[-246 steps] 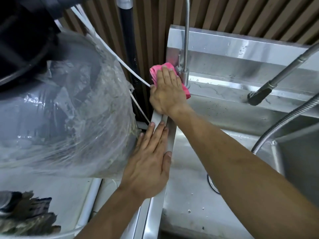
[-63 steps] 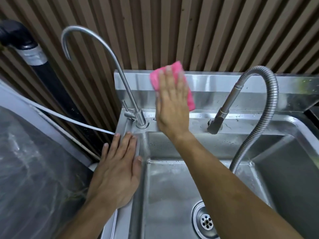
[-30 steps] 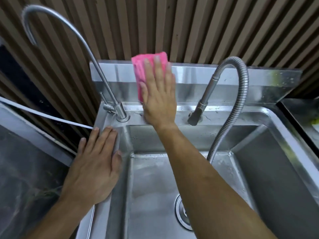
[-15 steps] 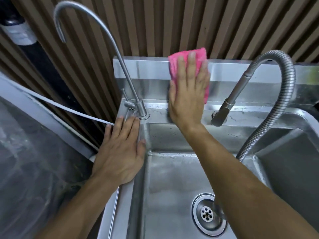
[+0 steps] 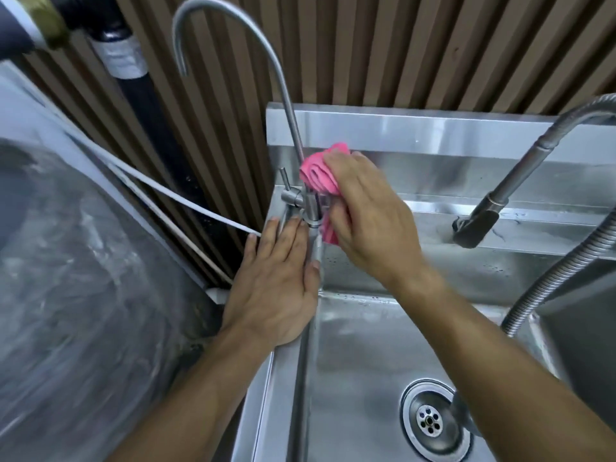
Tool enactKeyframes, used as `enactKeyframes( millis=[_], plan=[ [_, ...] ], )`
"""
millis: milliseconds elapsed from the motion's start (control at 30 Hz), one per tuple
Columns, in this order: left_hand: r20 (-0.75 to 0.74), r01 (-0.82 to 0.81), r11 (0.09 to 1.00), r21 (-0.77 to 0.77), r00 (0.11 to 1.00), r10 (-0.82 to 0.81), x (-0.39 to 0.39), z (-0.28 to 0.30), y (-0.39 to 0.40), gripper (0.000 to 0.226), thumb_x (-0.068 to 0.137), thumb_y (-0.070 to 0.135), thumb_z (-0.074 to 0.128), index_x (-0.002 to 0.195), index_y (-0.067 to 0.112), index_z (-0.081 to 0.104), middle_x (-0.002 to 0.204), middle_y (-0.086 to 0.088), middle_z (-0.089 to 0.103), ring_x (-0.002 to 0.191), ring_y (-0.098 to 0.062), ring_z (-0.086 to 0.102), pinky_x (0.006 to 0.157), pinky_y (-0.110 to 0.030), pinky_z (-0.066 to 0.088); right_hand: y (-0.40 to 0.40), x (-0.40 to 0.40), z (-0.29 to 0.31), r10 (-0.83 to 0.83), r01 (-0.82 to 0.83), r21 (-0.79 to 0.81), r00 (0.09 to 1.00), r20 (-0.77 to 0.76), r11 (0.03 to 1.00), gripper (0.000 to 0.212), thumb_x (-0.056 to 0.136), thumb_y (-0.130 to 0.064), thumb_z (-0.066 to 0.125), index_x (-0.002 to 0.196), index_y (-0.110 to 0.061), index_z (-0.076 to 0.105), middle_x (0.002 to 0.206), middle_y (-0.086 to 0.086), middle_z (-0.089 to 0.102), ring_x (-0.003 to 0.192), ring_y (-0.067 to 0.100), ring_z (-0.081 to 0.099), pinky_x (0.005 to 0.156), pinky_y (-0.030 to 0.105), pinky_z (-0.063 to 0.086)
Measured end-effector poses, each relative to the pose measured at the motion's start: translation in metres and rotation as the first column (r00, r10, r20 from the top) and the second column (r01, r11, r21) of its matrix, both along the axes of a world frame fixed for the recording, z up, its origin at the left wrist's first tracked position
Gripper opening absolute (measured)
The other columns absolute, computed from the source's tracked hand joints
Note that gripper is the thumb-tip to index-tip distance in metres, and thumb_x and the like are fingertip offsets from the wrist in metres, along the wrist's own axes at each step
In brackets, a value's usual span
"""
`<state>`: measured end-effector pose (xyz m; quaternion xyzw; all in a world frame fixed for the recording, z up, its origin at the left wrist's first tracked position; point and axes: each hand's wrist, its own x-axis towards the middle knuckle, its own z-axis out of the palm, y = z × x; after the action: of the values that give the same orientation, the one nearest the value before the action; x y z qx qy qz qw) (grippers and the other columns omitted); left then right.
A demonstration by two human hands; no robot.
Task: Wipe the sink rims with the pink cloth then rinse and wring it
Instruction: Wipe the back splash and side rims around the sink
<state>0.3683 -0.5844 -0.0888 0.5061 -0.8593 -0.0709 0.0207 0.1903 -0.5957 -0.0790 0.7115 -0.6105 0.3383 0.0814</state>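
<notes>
My right hand (image 5: 368, 215) clutches the bunched pink cloth (image 5: 318, 175) and presses it against the base of the thin gooseneck tap (image 5: 311, 208) at the steel sink's back left corner. Part of the cloth is hidden under my fingers. My left hand (image 5: 278, 281) lies flat, fingers spread, on the sink's left rim (image 5: 266, 395), its fingertips just short of the tap base. The sink basin (image 5: 360, 361) with its round drain (image 5: 433, 421) is below my right forearm.
A flexible metal hose sprayer (image 5: 480, 218) hangs over the back ledge on the right. A raised steel backsplash (image 5: 433, 128) meets the slatted wooden wall. A large plastic-wrapped bulk (image 5: 76, 278), a white tube (image 5: 166, 191) and a black pipe (image 5: 140, 88) crowd the left.
My right hand has come down off the backsplash and shifted left, bunching the cloth at the tap base. My left hand has stayed on the left rim.
</notes>
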Motion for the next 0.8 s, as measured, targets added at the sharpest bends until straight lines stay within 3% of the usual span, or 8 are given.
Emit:
enactKeyframes(
  millis=[67,167,267,333,433,533,667,800],
  plan=[
    [-0.034,-0.02,1.0,0.008,0.999,0.02,0.0,-0.003,-0.001,0.073,0.097,0.047,0.006,0.164,0.019,-0.005,0.172,0.006,-0.012,0.157,-0.015,-0.015,0.129,-0.042,-0.004,0.004,0.009,-0.013,0.005,0.003,0.133,0.998,-0.059,0.991,0.06,0.104,-0.012,0.047,0.161,-0.007,0.029,0.167,0.011,0.031,0.157,0.034,0.022,0.127,0.048,0.025],
    [-0.082,-0.039,0.999,0.017,0.996,0.04,0.001,-0.006,-0.002,0.073,0.098,0.047,0.009,0.164,0.019,-0.006,0.172,0.005,-0.015,0.157,-0.014,-0.017,0.129,-0.041,-0.005,0.003,0.012,-0.015,-0.012,0.029,0.247,0.997,-0.072,0.969,0.075,0.097,-0.001,0.049,0.164,-0.012,0.018,0.172,0.005,0.017,0.16,0.03,0.01,0.129,0.038,0.005],
    [-0.091,-0.042,0.999,0.013,0.995,0.043,0.003,-0.007,0.0,0.073,0.098,0.046,0.009,0.164,0.018,-0.005,0.172,0.003,-0.01,0.158,-0.016,-0.013,0.129,-0.041,-0.004,0.017,-0.004,-0.006,-0.156,0.163,0.199,0.986,-0.05,0.966,0.064,0.094,-0.002,0.038,0.158,-0.008,0.035,0.166,0.011,0.033,0.157,0.036,0.019,0.129,0.042,0.009],
    [-0.09,-0.043,0.999,0.017,0.995,0.045,0.003,-0.006,0.0,0.073,0.097,0.046,0.008,0.164,0.018,-0.004,0.172,0.003,-0.008,0.158,-0.016,-0.012,0.129,-0.041,-0.004,0.028,-0.012,-0.009,-0.232,0.233,0.187,0.972,-0.028,0.954,0.061,0.096,-0.007,0.031,0.157,-0.005,0.037,0.165,0.014,0.034,0.157,0.037,0.02,0.13,0.047,0.011],
    [-0.075,-0.045,0.999,0.023,0.996,0.046,0.002,-0.005,-0.002,0.074,0.096,0.046,0.008,0.164,0.017,-0.001,0.173,0.003,-0.005,0.158,-0.016,-0.009,0.129,-0.04,-0.004,0.018,0.007,-0.023,-0.149,0.134,0.291,0.988,0.03,0.947,0.061,0.096,0.005,0.044,0.156,-0.006,0.039,0.164,0.014,0.036,0.157,0.031,0.023,0.129,0.049,0.02],
    [-0.08,-0.053,0.998,0.016,0.995,0.054,0.002,-0.005,-0.002,0.075,0.095,0.045,0.011,0.164,0.017,0.004,0.173,0.004,-0.003,0.159,-0.016,-0.007,0.129,-0.039,-0.003,0.002,0.026,-0.015,-0.111,0.079,0.372,0.992,0.066,0.925,0.056,0.098,-0.006,0.047,0.154,-0.007,0.04,0.164,0.014,0.036,0.157,0.032,0.023,0.13,0.044,0.018],
    [-0.117,-0.062,0.997,0.034,0.991,0.066,0.002,-0.001,0.002,0.075,0.094,0.045,0.013,0.164,0.018,0.009,0.173,0.007,-0.001,0.159,-0.015,-0.006,0.129,-0.039,-0.002,0.023,-0.013,-0.006,0.009,0.051,0.409,0.99,-0.142,0.911,0.058,0.107,-0.032,0.038,0.162,-0.019,0.027,0.171,0.003,0.024,0.16,0.02,0.012,0.129,0.036,0.006],
    [-0.134,-0.087,0.996,0.01,0.987,0.088,0.004,0.002,0.007,0.073,0.095,0.044,0.014,0.164,0.019,0.018,0.173,0.005,0.005,0.159,-0.018,-0.001,0.129,-0.038,-0.002,0.04,-0.027,-0.008,-0.147,0.205,0.426,0.975,-0.167,0.881,0.057,0.111,-0.03,0.033,0.164,-0.018,0.02,0.173,0.002,0.015,0.16,0.03,0.009,0.129,0.042,0.005]
  ],
)
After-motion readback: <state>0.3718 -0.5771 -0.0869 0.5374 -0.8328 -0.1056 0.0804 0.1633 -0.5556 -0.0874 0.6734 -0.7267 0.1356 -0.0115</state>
